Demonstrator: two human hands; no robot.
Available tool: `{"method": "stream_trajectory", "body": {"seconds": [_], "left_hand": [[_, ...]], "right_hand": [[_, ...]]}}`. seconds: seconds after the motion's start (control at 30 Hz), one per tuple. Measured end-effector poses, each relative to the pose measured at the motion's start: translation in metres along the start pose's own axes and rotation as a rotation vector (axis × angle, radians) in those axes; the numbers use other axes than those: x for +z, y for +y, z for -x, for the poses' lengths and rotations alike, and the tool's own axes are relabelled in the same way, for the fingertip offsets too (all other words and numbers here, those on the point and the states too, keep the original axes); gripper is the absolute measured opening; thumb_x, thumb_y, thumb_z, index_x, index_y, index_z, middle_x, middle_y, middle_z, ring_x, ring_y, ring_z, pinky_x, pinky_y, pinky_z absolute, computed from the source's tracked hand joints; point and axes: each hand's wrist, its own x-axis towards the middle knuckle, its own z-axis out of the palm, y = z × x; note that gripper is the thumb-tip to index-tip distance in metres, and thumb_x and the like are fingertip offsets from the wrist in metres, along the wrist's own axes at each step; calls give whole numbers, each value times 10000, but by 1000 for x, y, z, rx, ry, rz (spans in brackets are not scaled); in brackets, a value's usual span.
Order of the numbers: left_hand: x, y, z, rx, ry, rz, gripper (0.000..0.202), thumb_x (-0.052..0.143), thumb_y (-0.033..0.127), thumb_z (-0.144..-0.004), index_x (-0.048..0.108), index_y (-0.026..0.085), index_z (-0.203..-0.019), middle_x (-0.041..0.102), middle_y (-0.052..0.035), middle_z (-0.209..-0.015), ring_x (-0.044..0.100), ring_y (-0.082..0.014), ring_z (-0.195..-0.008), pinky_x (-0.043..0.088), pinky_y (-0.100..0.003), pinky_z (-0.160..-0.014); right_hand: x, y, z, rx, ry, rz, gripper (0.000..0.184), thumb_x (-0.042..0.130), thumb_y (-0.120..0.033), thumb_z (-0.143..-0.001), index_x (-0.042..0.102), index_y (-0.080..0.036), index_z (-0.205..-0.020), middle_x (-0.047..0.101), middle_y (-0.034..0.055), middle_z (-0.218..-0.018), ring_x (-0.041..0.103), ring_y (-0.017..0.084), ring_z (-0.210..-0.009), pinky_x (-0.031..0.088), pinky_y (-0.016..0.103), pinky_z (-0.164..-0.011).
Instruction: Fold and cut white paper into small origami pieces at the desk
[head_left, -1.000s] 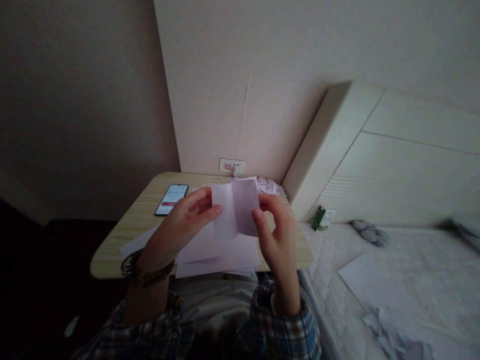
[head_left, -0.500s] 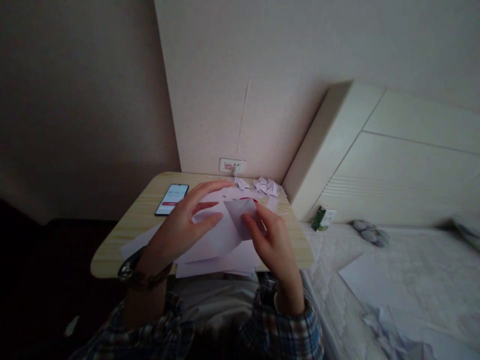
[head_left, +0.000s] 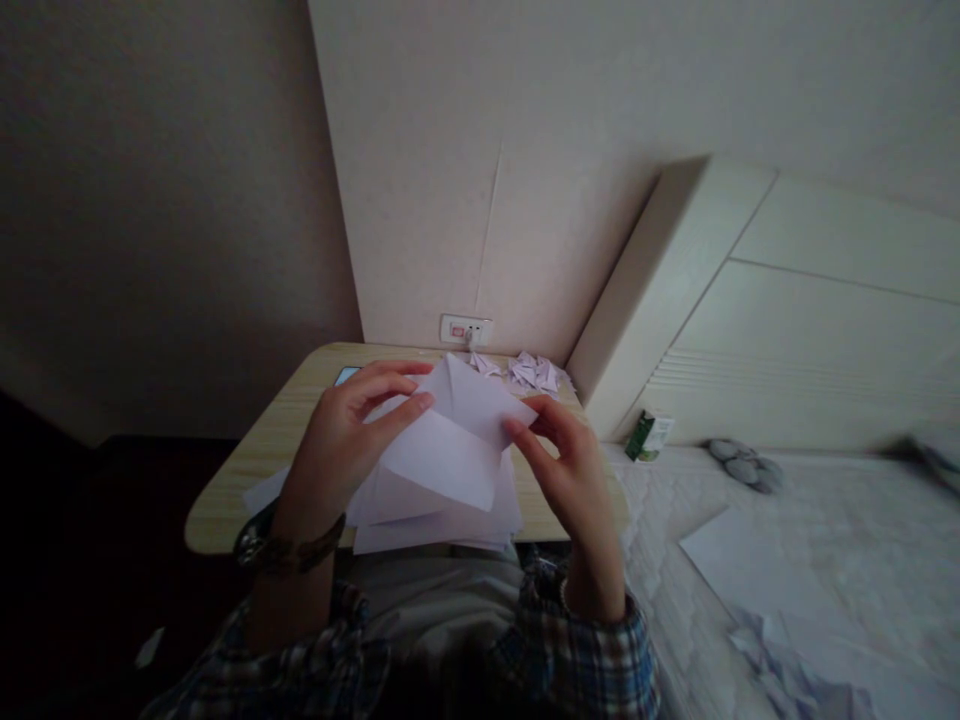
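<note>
Over a small wooden table (head_left: 247, 468) I hold a white sheet of paper (head_left: 450, 435), partly unfolded with creases showing. My left hand (head_left: 341, 440) grips its left edge with fingers curled over the top. My right hand (head_left: 566, 465) pinches its right corner between thumb and forefinger. Beneath the sheet lies a stack of flat white papers (head_left: 442, 520). A watch sits on my left wrist.
A pile of small folded paper pieces (head_left: 525, 370) lies at the table's far edge by a wall socket (head_left: 465, 329). A phone (head_left: 346, 374) peeks out behind my left hand. To the right is a bed with a loose sheet (head_left: 731, 550), a green carton (head_left: 646, 436) and a headboard (head_left: 787, 310).
The small folded paper was lowered toward the table, then opened out into a larger sheet and lifted again. My left hand now covers most of the phone.
</note>
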Motion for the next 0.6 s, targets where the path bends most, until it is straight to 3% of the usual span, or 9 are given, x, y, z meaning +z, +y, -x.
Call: {"method": "stream_trajectory", "body": {"seconds": [0.13,0.3,0.4,0.6], "left_hand": [[-1,1,1,-48,16,59,155,756,325,-745,680,224,-655,714,-45,-1133,649,-251,-1088,475,-389,-999],[-2,1,0,-69,-139,-87,159,746,372,-740,750,214,-720,679,-104,-1227,614,-315,-1142,447,-483,-1028],[0,4,1,-59,-204,-91,186,744,375,-742,782,228,-849,717,-95,-1171,619,-319,-1125,464,-486,-1012],[2,6,4,-50,-151,-52,193,765,366,-747,774,249,-902,754,-73,-1088,650,-315,-1069,481,-500,-997]], "right_hand": [[1,4,0,27,41,-79,88,661,-298,-809,651,-216,-842,668,8,-730,630,189,-708,494,334,-698],[2,0,1,6,92,-102,184,636,-280,-820,547,-222,-670,575,-32,-637,563,149,-645,439,287,-630],[4,-3,2,-9,86,-123,202,641,-283,-813,527,-223,-658,548,-38,-624,535,141,-626,418,280,-608],[5,-1,4,-30,88,-154,127,654,-272,-827,579,-226,-735,590,-18,-709,567,163,-712,441,303,-677]]}}
